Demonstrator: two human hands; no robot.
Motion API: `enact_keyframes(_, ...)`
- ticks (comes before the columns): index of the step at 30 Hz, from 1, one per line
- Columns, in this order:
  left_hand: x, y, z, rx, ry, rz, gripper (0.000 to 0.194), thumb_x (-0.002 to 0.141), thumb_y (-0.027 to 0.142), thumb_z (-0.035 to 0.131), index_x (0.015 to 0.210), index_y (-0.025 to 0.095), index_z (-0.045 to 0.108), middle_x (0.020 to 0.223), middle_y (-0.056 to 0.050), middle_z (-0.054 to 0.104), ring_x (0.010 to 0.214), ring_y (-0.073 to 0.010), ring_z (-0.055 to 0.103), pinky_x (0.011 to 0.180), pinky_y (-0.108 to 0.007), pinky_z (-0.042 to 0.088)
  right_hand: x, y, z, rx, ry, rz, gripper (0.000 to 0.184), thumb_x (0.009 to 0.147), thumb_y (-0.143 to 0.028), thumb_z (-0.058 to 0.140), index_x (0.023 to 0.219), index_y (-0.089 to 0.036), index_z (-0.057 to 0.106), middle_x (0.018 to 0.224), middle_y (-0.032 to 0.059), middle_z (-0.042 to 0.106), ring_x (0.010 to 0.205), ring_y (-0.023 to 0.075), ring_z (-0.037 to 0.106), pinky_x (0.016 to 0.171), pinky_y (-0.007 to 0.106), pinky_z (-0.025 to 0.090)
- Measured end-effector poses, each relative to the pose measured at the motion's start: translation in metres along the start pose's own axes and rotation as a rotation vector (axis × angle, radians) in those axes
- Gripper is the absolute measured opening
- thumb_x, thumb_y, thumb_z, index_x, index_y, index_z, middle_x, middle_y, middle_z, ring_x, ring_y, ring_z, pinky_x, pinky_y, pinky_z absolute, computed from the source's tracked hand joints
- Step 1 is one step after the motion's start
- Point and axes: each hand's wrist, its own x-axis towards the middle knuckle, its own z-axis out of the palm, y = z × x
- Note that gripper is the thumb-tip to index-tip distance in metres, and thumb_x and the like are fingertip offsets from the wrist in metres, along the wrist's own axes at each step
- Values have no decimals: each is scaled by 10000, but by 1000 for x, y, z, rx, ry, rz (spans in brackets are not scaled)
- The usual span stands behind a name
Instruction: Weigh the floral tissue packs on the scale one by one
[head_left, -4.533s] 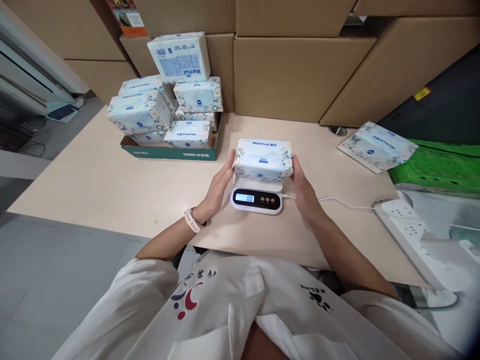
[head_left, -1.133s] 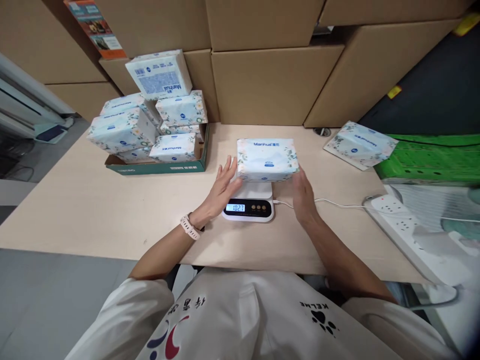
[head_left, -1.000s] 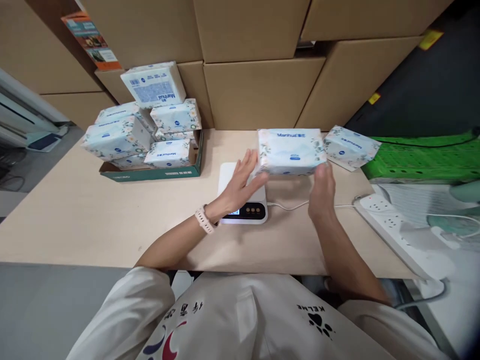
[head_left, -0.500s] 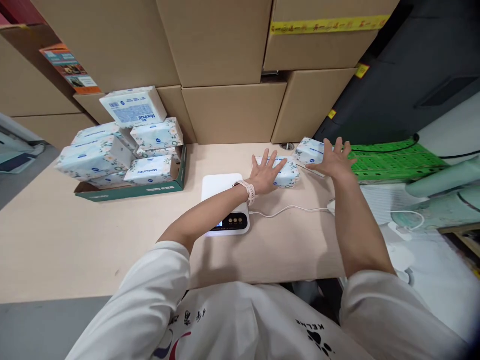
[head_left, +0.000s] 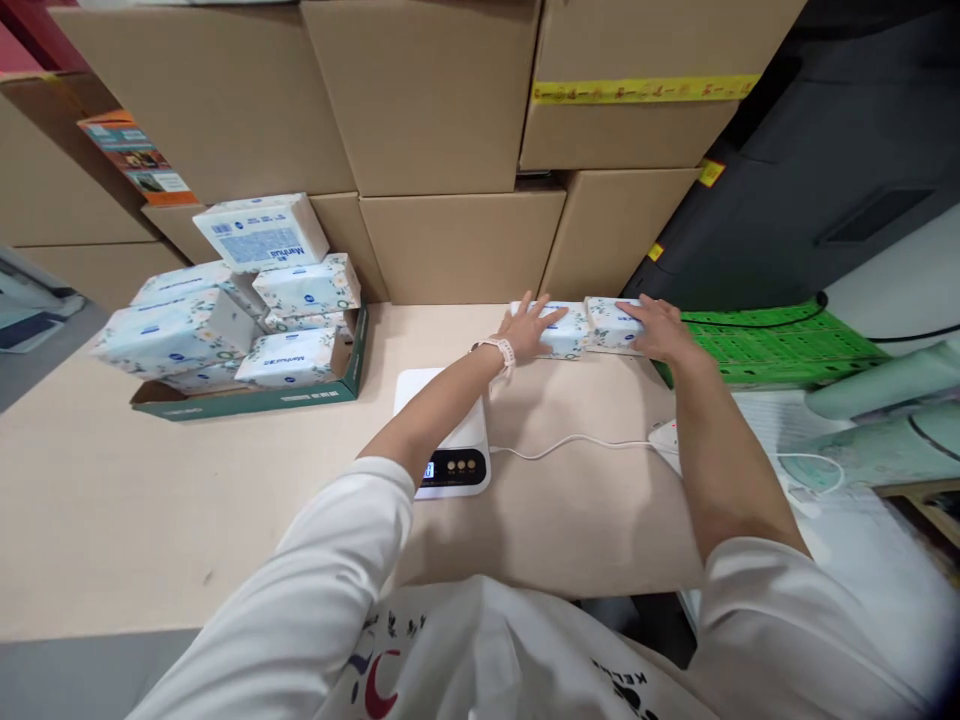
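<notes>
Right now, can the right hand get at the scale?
Probably yes: the buttons on the scale show uncovered, with only a white cable between them and the right hand. The left arm crosses above the plate, so that part looks partly blocked.

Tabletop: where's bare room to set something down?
Bare: the left front of the tabletop, between green tray, scale and near edge; the back gap between tray and left hand; front right of the scale, nearer than its white cable. Crowded: the tray, heaped with tissue packs; back right, two packs under left and right hand.

The topmost tissue pack [head_left: 261, 233] reads "Manhua" upside down.
</notes>
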Motion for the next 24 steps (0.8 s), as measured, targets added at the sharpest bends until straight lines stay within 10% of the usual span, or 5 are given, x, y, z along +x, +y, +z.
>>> enact_keyframes(5, 25, 12, 10, 0, 38, -12, 886, 988, 170, 668, 1778, 279, 281, 1900, -134, 38, 1772, -402, -38, 1374, -761, 162, -12, -19, 3, 43, 77, 54, 861, 858, -57, 580, 1692, -252, 495, 1845, 174, 301, 1721, 468, 248, 1332, 779, 186)
enact_keyframes(9, -3, -2, -8, -23, 116, 4, 877, 974, 193, 707, 1760, 207, 320, 1895, -164, 77, 1777, -368, -44, 1419, -656, 110, -26, -47, -14, 88, 262, 1, 775, 908, -134, 630, 1673, -132, 510, 1821, 275, 296, 1718, 488, 224, 1335, 732, 142)
enact_keyframes(13, -95, -41, -52, -154, 423, 31, 494, 1018, 355, 705, 1474, 169, 657, 1676, -159, 549, 1696, -353, 343, 1415, -560, 235, -42, -117, -23, 374, 402, -210, 559, 971, -249, 616, 1507, -101, 673, 1606, 259, 618, 1544, 387, 556, 1303, 584, 379)
enact_keyframes(19, -279, -144, -59, -414, 1200, -540, 309, 1097, 460, 576, 967, 210, 702, 1002, -47, 757, 1079, -217, 737, 1092, -366, 580, -90, -274, 8, 827, -239, -608, 408, 1045, -392, 533, 1342, -193, 732, 1363, 118, 808, 1292, 267, 740, 1190, 509, 553)
enact_keyframes(24, -360, -195, -21, -290, 1165, -992, 439, 1132, 398, 363, 1055, 160, 725, 1153, -150, 794, 1185, -286, 735, 1134, -452, 541, -113, -384, 39, 535, -369, -776, 546, 1148, -463, 274, 1407, -214, 685, 1390, 74, 804, 1382, 258, 698, 1279, 493, 459)
